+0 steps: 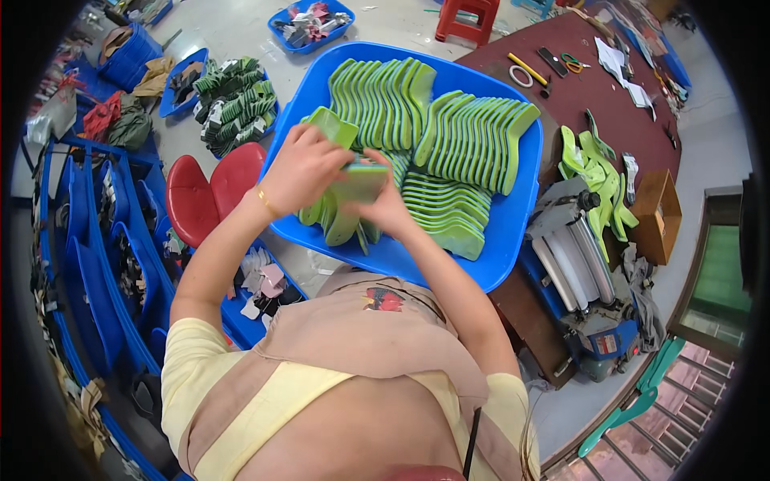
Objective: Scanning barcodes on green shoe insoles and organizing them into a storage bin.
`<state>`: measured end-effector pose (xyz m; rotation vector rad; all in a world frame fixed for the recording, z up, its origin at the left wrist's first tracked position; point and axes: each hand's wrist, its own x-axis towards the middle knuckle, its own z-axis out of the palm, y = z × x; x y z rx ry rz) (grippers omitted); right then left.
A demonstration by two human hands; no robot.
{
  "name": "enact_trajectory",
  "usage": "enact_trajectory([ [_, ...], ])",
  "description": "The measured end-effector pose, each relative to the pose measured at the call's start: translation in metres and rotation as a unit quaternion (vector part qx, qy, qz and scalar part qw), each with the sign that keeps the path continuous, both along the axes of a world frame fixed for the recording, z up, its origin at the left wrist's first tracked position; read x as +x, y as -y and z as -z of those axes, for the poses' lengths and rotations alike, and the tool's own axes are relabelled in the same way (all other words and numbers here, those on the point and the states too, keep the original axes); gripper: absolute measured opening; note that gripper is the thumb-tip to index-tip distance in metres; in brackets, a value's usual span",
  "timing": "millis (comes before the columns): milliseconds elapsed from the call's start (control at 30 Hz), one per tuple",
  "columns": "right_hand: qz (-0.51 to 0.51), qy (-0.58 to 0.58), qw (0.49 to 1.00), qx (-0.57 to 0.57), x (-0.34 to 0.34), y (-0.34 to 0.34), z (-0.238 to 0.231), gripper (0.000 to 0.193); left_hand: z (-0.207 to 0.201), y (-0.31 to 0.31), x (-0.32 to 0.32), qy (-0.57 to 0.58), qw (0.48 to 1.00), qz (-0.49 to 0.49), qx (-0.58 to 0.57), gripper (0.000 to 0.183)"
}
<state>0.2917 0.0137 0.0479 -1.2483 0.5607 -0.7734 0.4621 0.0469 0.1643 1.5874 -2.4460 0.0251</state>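
A large blue plastic tub (513, 248) holds several neat rows of lime-green insoles (477, 140) standing on edge, with thin blue-grey layers between them. Over its left side, my left hand (309, 164) has its fingers closed on a green insole (333, 128). My right hand (385, 204) is just beside it, thumb and fingers closed round a small bundle of insoles (358, 183), partly smeared by motion. More loose insoles (341, 224) lie below the hands in the tub, and the hands hide part of the row behind them.
A dark red table (513, 84) at the right bears scissors (573, 62), a tape roll (520, 76), loose green pieces (597, 164) and a wooden box (659, 216). A roller machine (569, 256) stands near the tub's right. Left are a red chair (192, 204) and blue racks (88, 280).
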Motion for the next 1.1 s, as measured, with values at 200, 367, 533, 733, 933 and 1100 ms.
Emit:
enact_trajectory([
  [200, 0.135, 0.024, 0.973, 0.187, 0.02, 0.028, 0.039, 0.023, 0.062, 0.021, 0.007, -0.565, 0.801, -0.19, -0.058, 0.042],
  [367, 0.175, 0.101, 0.94, 0.275, 0.007, 0.038, 0.048, 0.027, 0.108, -0.035, -0.035, -0.415, 0.805, -0.343, 0.248, 0.067],
  [533, 0.183, 0.12, 0.953, 0.208, -0.005, 0.055, 0.023, 0.031, 0.086, -0.024, -0.051, -0.68, 0.56, -0.264, 0.393, 0.072],
  [733, 0.203, 0.157, 0.949, 0.181, -0.083, 0.027, -0.035, 0.039, 0.019, -0.012, -0.039, -0.598, 0.645, -0.094, 0.467, 0.076],
  [933, 0.214, -0.273, 0.937, -0.036, -0.189, -0.009, -0.064, 0.026, 0.042, 0.021, -0.058, -0.551, 0.549, 0.009, 0.628, 0.076],
  [1100, 0.508, -0.055, 0.855, 0.088, -0.275, -0.072, -0.055, 0.027, 0.044, 0.064, -0.025, -0.508, 0.56, -0.071, 0.65, 0.071],
])
